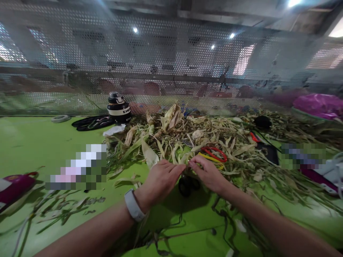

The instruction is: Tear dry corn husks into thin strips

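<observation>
Left hand (160,180), right hand (210,175) pinching, hold unclear, near husks (171,118), lidded bottle (119,111), contents hidden

Two hands (162,175) (207,173), one wristband (134,205)
From the hands: one bottle (119,110) at ten o'clock, one magenta bundle (318,106) at two.

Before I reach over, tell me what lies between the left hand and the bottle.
Dry leaves, between the left hand and the bottle; the head view shows it.
</observation>
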Tool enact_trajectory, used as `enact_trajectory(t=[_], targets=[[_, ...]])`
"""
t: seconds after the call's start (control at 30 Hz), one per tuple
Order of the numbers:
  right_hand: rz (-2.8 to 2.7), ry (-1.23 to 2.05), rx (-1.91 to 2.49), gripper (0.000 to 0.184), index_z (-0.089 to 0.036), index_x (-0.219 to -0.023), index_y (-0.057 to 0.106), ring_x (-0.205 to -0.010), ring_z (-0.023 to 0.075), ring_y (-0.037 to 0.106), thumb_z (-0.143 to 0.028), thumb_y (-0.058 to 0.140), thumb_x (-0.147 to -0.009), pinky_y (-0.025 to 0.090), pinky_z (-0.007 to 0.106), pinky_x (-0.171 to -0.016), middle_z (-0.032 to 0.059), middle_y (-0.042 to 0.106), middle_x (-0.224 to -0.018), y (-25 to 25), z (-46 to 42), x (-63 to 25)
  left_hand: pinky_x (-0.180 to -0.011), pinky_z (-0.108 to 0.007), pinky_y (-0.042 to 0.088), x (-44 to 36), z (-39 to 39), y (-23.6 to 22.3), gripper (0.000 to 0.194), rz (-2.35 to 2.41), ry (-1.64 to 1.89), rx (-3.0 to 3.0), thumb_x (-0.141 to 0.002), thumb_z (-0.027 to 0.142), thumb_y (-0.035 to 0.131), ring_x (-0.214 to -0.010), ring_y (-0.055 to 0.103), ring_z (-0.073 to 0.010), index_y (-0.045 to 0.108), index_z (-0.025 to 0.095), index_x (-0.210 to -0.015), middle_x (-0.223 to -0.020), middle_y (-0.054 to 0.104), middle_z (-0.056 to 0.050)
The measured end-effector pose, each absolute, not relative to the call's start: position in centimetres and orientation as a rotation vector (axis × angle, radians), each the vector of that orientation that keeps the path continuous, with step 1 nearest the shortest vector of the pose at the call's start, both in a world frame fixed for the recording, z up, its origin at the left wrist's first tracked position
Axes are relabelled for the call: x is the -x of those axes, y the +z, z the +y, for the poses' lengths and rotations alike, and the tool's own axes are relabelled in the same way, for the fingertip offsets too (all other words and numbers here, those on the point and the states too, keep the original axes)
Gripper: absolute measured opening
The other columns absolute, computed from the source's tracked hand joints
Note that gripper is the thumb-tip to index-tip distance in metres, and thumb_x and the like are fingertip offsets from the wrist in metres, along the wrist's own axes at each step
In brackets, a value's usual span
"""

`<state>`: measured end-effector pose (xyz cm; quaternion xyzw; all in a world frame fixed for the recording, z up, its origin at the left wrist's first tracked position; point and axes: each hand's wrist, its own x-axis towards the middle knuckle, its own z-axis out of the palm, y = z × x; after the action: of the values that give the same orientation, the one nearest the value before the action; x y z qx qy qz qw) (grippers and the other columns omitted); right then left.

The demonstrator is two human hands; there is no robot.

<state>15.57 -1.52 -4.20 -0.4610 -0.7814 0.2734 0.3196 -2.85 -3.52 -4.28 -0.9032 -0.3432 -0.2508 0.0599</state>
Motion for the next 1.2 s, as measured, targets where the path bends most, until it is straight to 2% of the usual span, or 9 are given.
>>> enact_trajectory(t=[0.13,0.4,0.5,0.67,0.77,0.87,0.93,1.0,1.2], targets=[[-1.944,0.814,1.276,0.024,-0.016,-0.071,0.051,-0.065,0.0126,0.045,-0.033,0.040,-0.085,0.036,0.024,-0.061,-0.0016,0.048,-0.065,-4.5,-0.8,-16.6,-0.066,-0.031,0.045,3.2,-3.5,-4.1,0.025,-0.975,-0.752,2.737,-0.085,0.013,0.039,-0.073,0.061,-0.0158,0.056,0.014,-0.104,-0.089,0.067,-0.008],[-1.726,0.934,1.394,0.024,-0.016,-0.065,0.051,-0.054,0.0101,0.036,-0.034,0.043,-0.079,0.029,0.023,-0.052,-0.0043,0.040,-0.056,-4.2,0.5,-17.9,-0.061,-0.030,0.040,2.3,-5.3,-2.7,0.019,-0.778,-0.545,2.556,-0.087,0.015,0.040,-0.070,0.055,-0.0156,0.057,0.014,-0.094,-0.076,0.062,-0.003],[-1.524,1.151,1.286,0.024,-0.015,-0.065,0.050,-0.055,0.0094,0.039,-0.035,0.048,-0.078,0.031,0.022,-0.054,-0.0036,0.046,-0.059,-4.2,0.4,-17.8,-0.062,-0.029,0.039,2.2,-5.8,-2.7,0.017,-0.606,-0.605,2.598,-0.087,0.013,0.040,-0.069,0.055,-0.0137,0.057,0.014,-0.091,-0.075,0.063,-0.001],[-1.303,1.618,0.998,0.018,-0.014,-0.068,0.053,-0.050,0.0070,0.041,-0.031,0.057,-0.073,0.030,0.019,-0.048,-0.0043,0.048,-0.058,-3.4,-0.4,-17.8,-0.072,-0.032,0.039,3.0,-5.6,-3.0,0.025,-0.539,-0.814,2.711,-0.086,0.014,0.041,-0.091,0.055,-0.0181,0.052,0.016,-0.108,-0.106,0.063,-0.007],[-1.261,1.845,0.891,0.017,-0.013,-0.071,0.055,-0.039,0.0039,0.031,-0.030,0.056,-0.075,0.022,0.017,-0.040,-0.0063,0.044,-0.050,-3.1,-0.7,-17.9,-0.076,-0.032,0.039,2.9,-5.4,-3.0,0.028,-0.420,-0.827,3.020,-0.087,0.017,0.038,-0.094,0.056,-0.0185,0.051,0.018,-0.111,-0.113,0.061,-0.009],[-1.255,1.991,0.760,0.023,-0.015,-0.063,0.047,-0.033,0.0016,0.021,-0.031,0.052,-0.077,0.016,0.019,-0.035,-0.0031,0.054,-0.057,-3.3,-0.9,-18.0,-0.080,-0.028,0.042,2.1,-5.6,-3.2,0.026,-0.356,-0.865,3.388,-0.087,0.016,0.038,-0.092,0.058,-0.0159,0.056,0.018,-0.107,-0.104,0.065,-0.009],[-1.266,2.032,0.717,0.025,-0.016,-0.061,0.042,-0.035,0.0032,0.027,-0.032,0.051,-0.078,0.018,0.019,-0.036,-0.0009,0.056,-0.059,-3.4,-1.0,-18.0,-0.080,-0.025,0.044,1.6,-5.8,-3.2,0.022,-0.463,-1.077,3.523,-0.086,0.017,0.043,-0.091,0.059,-0.0152,0.060,0.017,-0.101,-0.100,0.066,-0.010],[-1.301,2.025,0.714,0.023,-0.017,-0.062,0.042,-0.039,0.0053,0.032,-0.031,0.051,-0.078,0.020,0.018,-0.038,-0.0027,0.051,-0.053,-3.3,-1.2,-18.0,-0.078,-0.025,0.045,1.3,-6.0,-3.2,0.019,-0.631,-1.353,3.553,-0.084,0.018,0.047,-0.088,0.059,-0.0153,0.064,0.015,-0.093,-0.095,0.065,-0.011],[-1.513,1.816,0.891,0.024,-0.016,-0.061,0.043,-0.041,0.0050,0.024,-0.030,0.053,-0.078,0.016,0.020,-0.039,-0.0060,0.040,-0.050,-2.5,-1.4,-18.1,-0.061,-0.023,0.043,1.4,-5.5,-3.5,0.023,-1.456,-1.890,3.446,-0.082,0.028,0.051,-0.064,0.054,-0.0123,0.067,0.011,-0.078,-0.069,0.062,-0.006]])
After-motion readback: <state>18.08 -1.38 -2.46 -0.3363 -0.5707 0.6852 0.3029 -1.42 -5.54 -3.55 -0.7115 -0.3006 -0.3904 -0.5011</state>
